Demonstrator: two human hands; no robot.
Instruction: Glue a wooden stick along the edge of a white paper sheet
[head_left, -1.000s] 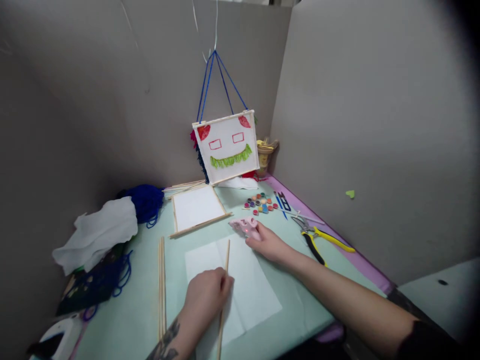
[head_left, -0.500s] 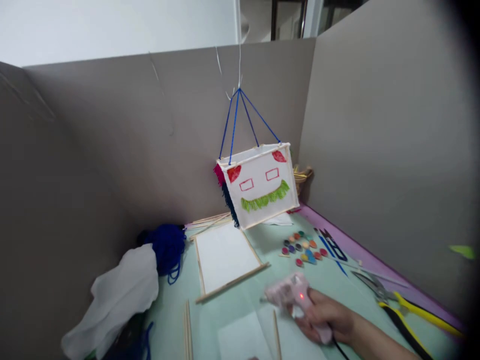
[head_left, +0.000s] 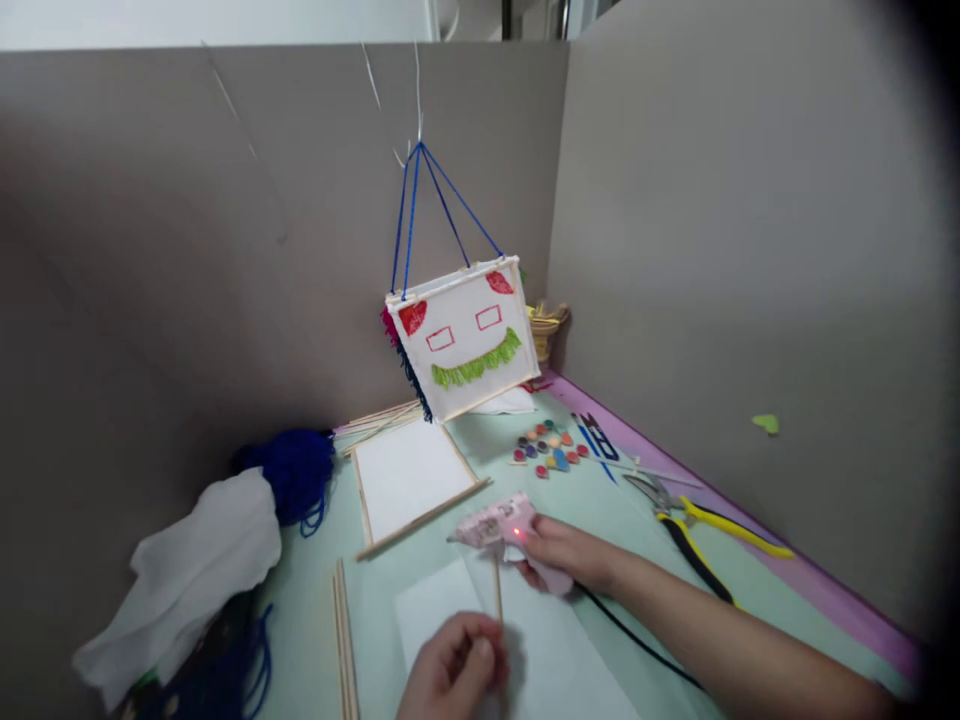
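Observation:
My right hand [head_left: 574, 553] is wrapped round the handle of a pink hot glue gun [head_left: 496, 522], whose red light glows and whose nozzle points left. A black cord trails from its handle. Lower down, my left hand [head_left: 459, 665] pinches a thin wooden stick [head_left: 498, 590], held roughly upright with its top close to the gun's underside; I cannot tell whether they touch. Beneath both hands lie white sheets [head_left: 555, 655]. Just beyond, a white panel [head_left: 409, 480] edged with wooden sticks lies flat.
A decorated white box lantern [head_left: 472, 345] hangs by blue cords over the back. Several wooden sticks [head_left: 343, 640], blue yarn [head_left: 289, 475] and white cloth [head_left: 187, 580] lie on the left. Paint pots [head_left: 551, 447], scissors [head_left: 598, 437] and yellow-black pliers [head_left: 686, 520] are on the right. Grey partitions [head_left: 712, 250] surround the table.
My left hand has come into view, holding the wooden stick. The view has shifted right and down, and the glue gun now sits over the stick's top.

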